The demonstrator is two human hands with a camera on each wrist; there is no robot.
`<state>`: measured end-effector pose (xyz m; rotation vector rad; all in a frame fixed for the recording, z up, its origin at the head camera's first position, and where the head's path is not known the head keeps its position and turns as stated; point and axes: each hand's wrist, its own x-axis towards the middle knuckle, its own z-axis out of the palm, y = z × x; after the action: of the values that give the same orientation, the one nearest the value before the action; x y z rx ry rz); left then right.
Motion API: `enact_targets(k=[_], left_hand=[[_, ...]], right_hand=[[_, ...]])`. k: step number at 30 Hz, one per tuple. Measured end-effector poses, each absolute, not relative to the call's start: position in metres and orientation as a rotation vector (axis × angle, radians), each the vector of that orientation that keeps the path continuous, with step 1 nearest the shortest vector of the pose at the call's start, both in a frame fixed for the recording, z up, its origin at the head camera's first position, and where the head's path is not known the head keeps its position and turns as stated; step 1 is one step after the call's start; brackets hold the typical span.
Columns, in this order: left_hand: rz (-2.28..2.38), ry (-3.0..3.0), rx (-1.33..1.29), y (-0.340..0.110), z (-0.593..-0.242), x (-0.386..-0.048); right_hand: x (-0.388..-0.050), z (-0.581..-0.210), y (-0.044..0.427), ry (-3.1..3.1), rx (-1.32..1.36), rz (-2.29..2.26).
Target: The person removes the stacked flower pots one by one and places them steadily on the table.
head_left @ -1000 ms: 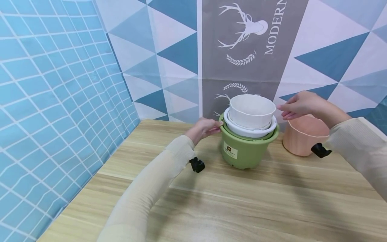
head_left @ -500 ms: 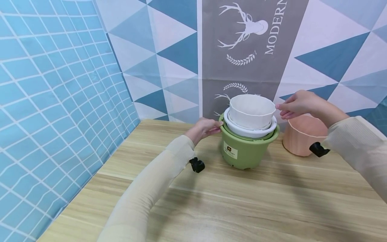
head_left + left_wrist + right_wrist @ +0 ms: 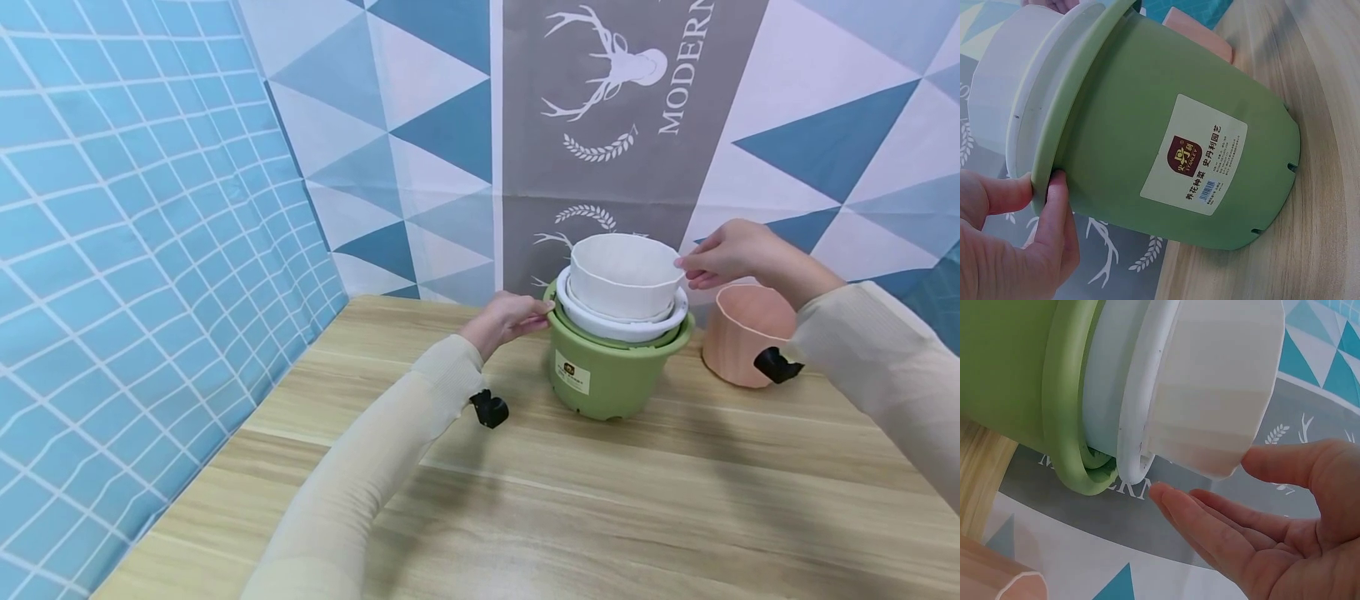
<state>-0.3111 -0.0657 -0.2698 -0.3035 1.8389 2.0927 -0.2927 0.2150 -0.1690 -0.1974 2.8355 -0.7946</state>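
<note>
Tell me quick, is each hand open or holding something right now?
Left hand: closed, pinching the green pot by its rim.
Right hand: open, beside the top pot, not gripping it.

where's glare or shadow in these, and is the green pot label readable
Head view: pale glare and soft shadows on the table, label on the green pot too small to read; left wrist view: label's large print clear, smallest blurred; right wrist view: label not showing.

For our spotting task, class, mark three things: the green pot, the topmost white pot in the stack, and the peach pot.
Green pot (image 3: 619, 377), head view: front of its outer wall.
Topmost white pot (image 3: 1217, 384), right wrist view: its outer wall.
Peach pot (image 3: 733, 348), head view: near side of its outer wall.
</note>
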Motion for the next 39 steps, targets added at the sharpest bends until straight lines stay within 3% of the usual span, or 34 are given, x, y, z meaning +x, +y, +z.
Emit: enact_targets(k=[39], left_hand=[[2.076,1.870,-0.326,-0.063,-0.267,-0.310]], right_hand=[[-0.326,-0.166,0.201,2.658,-0.204,-0.797]])
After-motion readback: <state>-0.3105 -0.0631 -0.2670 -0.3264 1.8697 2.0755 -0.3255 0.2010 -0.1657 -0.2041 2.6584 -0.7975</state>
